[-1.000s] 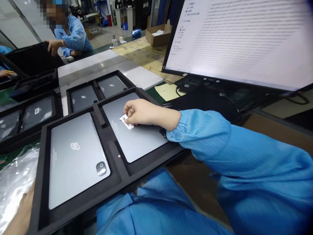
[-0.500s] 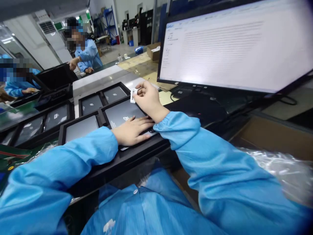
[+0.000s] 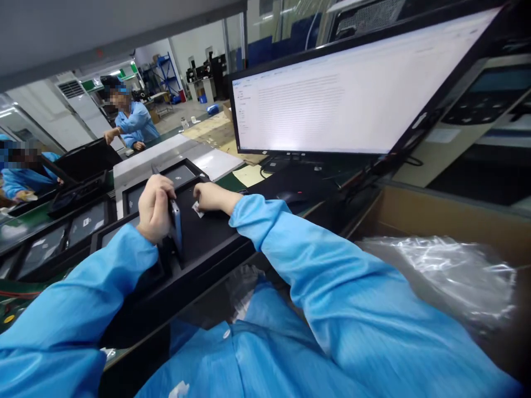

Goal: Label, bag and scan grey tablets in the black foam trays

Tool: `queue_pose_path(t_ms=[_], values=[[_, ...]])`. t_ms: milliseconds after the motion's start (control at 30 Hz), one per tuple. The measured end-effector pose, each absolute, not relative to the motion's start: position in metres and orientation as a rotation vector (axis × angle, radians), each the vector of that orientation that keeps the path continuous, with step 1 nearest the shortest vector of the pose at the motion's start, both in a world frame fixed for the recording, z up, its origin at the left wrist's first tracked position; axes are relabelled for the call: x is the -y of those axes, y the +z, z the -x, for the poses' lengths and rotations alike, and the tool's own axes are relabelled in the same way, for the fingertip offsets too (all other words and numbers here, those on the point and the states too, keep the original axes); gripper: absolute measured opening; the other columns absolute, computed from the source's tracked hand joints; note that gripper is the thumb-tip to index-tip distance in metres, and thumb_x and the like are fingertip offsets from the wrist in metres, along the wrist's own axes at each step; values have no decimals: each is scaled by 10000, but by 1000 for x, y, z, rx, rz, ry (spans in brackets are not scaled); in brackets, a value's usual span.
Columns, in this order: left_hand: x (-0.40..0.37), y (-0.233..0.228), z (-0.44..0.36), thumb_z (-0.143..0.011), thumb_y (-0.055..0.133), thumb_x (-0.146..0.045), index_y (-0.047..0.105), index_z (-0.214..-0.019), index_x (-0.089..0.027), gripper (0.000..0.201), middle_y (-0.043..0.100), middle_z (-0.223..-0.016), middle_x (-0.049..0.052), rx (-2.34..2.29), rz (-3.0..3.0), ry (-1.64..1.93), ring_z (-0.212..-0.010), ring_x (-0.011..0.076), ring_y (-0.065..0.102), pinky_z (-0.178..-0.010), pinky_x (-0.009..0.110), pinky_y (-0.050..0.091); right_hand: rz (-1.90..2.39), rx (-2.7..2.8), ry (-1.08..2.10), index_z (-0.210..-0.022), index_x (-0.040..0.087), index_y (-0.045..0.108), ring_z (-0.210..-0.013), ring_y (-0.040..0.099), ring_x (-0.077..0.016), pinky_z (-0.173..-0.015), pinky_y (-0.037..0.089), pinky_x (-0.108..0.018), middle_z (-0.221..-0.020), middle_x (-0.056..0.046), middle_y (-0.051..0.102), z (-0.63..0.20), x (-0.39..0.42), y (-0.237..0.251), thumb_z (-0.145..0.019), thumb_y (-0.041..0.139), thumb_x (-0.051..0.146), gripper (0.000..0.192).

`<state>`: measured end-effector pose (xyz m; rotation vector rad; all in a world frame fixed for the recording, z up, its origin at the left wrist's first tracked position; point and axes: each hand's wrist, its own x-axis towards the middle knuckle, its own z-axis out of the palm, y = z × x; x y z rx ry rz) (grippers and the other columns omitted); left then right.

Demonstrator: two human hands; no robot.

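Observation:
My left hand (image 3: 155, 211) is closed around a tablet (image 3: 177, 225), which stands nearly on edge with its thin side towards me. It is lifted out of the right front compartment of a black tray (image 3: 211, 235), whose dark floor shows bare. Over that compartment, my right hand (image 3: 212, 197) pinches a small white label (image 3: 197, 209), with its fingertips partly hidden. Another tablet (image 3: 179, 178) lies in a rear compartment of the trays.
A large monitor (image 3: 307, 110) stands beyond my right hand. To the right is a cardboard box (image 3: 418, 215) with clear plastic bags (image 3: 456, 276). More trayed tablets (image 3: 86, 222) lie at left. Two co-workers in blue (image 3: 135, 121) work across the bench, one touching an open black case (image 3: 89, 157).
My left hand, flat on the tablet before, now grips it tipped up on edge. My right hand has moved lower and left with the label, over the bared compartment. The view has shifted right.

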<state>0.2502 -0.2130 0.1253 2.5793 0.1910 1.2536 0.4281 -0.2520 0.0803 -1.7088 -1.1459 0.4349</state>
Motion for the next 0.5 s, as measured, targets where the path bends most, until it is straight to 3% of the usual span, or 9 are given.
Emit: queue_pose_path(t_ms=[67, 167, 267, 367, 433, 500], values=[[208, 125, -237, -1057, 265, -572, 537, -846, -192, 513, 569, -923, 84, -175, -2559, 1349, -975, 224, 581, -988, 412, 493, 1704, 1157, 448, -1178, 142, 673, -977, 690, -209, -849, 604, -376, -1143, -66, 690, -420, 255, 79, -1000, 673, 396, 310], [211, 113, -232, -1045, 345, -555, 592, -1075, -168, 460, 606, -1138, 152, -125, -2640, 1297, -1155, 263, 583, -1083, 448, 470, 1705, 1178, 424, -1227, 147, 663, -1039, 686, -228, -890, 604, -413, -1208, -81, 677, -420, 261, 86, -1008, 662, 410, 342], [224, 103, -235, -1040, 372, -547, 588, -1311, -142, 532, 548, -1423, 223, -131, -2871, 653, -1399, 300, 490, -1209, 492, 378, 1711, 1185, 339, -1192, 135, 664, -1062, 675, -214, -922, 580, -421, -1204, -86, 674, -434, 272, 102, -1032, 625, 370, 287], [237, 111, -213, -1025, 401, -550, 557, -1459, -177, 593, 445, -1598, 180, -222, -2873, -166, -1519, 311, 387, -1259, 503, 324, 1734, 1176, 245, -1131, 151, 689, -1078, 663, -203, -936, 551, -392, -1191, -95, 687, -452, 293, 111, -1052, 556, 336, 241], [244, 124, -172, -1033, 379, -554, 534, -1511, -220, 603, 438, -1619, 123, -410, -2778, -282, -1518, 284, 404, -1275, 469, 317, 1757, 1181, 222, -1075, 171, 716, -1025, 675, -221, -893, 556, -365, -1133, -108, 723, -461, 313, 105, -955, 678, 343, 214], [251, 131, -115, -1021, 369, -620, 516, -1538, -228, 666, 464, -1602, 106, -758, -2731, -93, -1496, 290, 440, -1274, 461, 331, 1805, 1222, 265, -1037, 167, 738, -954, 705, -255, -832, 564, -357, -1056, -117, 755, -466, 335, 91, -820, 803, 350, 291]])
